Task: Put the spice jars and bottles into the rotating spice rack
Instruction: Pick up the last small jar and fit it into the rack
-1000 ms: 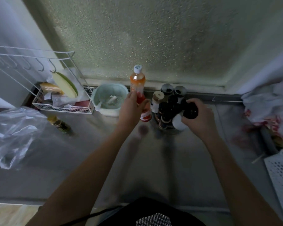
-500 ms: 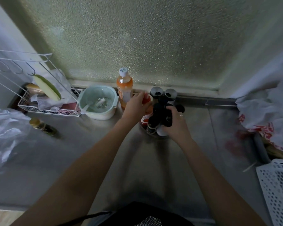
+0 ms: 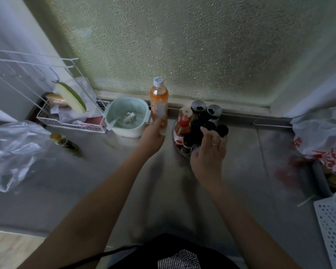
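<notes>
The rotating spice rack [image 3: 184, 153] stands at the back of the grey counter, packed with dark black-capped jars [image 3: 209, 125] and a red sauce bottle [image 3: 183, 126] on its left side. My right hand [image 3: 209, 154] grips a dark jar at the rack's front, fingers over the caps. Left of the rack stands a tall orange bottle [image 3: 159, 101] with a white cap. My left hand [image 3: 153, 136] closes around its base. A small gold-lidded spice jar [image 3: 64, 142] lies on its side far to the left.
A mint strainer bowl [image 3: 142, 111] with a spoon sits left of the orange bottle. A white wire rack [image 3: 72, 124] holds food at the back left. A clear plastic bag [image 3: 12, 150] lies left; printed bags [image 3: 322, 136] and a white perforated basket [image 3: 334, 222] lie right.
My left hand set the red sauce bottle into the rack, let go and moved left to the orange bottle. My right hand stayed at the rack's front jars.
</notes>
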Demonstrator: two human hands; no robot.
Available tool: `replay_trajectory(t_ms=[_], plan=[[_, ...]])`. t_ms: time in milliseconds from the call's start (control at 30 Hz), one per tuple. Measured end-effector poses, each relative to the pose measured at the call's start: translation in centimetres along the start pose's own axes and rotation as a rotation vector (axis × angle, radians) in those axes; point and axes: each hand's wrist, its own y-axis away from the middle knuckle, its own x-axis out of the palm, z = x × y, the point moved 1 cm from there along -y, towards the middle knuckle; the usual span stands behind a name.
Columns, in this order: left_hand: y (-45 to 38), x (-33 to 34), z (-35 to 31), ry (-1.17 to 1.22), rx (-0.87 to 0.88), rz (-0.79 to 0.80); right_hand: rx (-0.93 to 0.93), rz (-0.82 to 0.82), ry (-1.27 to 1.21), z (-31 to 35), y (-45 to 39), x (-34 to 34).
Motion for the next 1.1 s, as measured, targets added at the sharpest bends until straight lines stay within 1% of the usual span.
replay_trajectory(t_ms=[67, 133, 167, 233, 333, 367, 400, 433, 467, 500, 633, 700, 767, 833, 900, 933, 1033, 1100], plan=[[1.4, -1.1, 1.8, 0.036, -0.047, -0.048, -0.09, -0.052, -0.042, 1.9, 1.1, 0.7], [2.9, -2.4, 3.6, 0.064, -0.112, -0.091, -0.173, -0.043, -0.126, 3.8, 1.9, 1.4], [4.0, -3.4, 4.6, 0.072, -0.159, -0.125, -0.223, 0.0, -0.163, 4.9, 2.1, 2.0], [6.1, -5.7, 6.6, 0.033, -0.256, -0.233, -0.302, 0.148, -0.181, 7.4, 2.2, 3.4], [8.5, -10.0, 9.7, -0.144, -0.48, -0.535, -0.369, 0.395, -0.214, 10.6, 2.4, 5.5], [9.1, -11.5, 10.6, -0.161, -0.538, -0.628, -0.37, 0.467, -0.221, 11.5, 2.6, 6.1], [9.5, -12.8, 11.6, -0.164, -0.572, -0.698, -0.365, 0.521, -0.226, 12.3, 2.9, 6.7], [9.7, -14.1, 12.6, -0.178, -0.594, -0.729, -0.358, 0.552, -0.235, 13.1, 3.2, 7.2], [9.7, -15.1, 13.8, -0.202, -0.613, -0.718, -0.357, 0.567, -0.244, 13.8, 3.5, 7.7], [9.4, -16.0, 14.8, -0.226, -0.627, -0.666, -0.362, 0.574, -0.253, 14.5, 3.8, 8.1], [6.8, -17.8, 18.4, -0.255, -0.6, -0.358, -0.397, 0.573, -0.224, 16.4, 4.6, 9.5], [5.4, -17.6, 19.6, -0.213, -0.563, -0.288, -0.386, 0.59, -0.21, 16.5, 4.8, 9.8], [4.8, -17.4, 20.0, -0.171, -0.525, -0.294, -0.361, 0.607, -0.228, 16.3, 4.9, 10.1], [4.5, -17.2, 19.8, -0.107, -0.531, -0.343, -0.306, 0.631, -0.252, 16.1, 4.7, 10.3], [4.8, -16.7, 18.3, 0.004, -0.536, -0.378, -0.249, 0.653, -0.284, 15.9, 4.4, 10.5], [5.1, -16.3, 17.2, 0.035, -0.513, -0.375, -0.232, 0.658, -0.302, 15.8, 4.1, 10.6], [6.2, -14.0, 12.8, 0.05, -0.362, -0.301, -0.177, 0.676, -0.375, 15.5, 3.4, 10.8], [6.8, -11.7, 9.2, 0.026, -0.208, -0.254, -0.116, 0.611, -0.46, 15.5, 3.0, 10.1]])
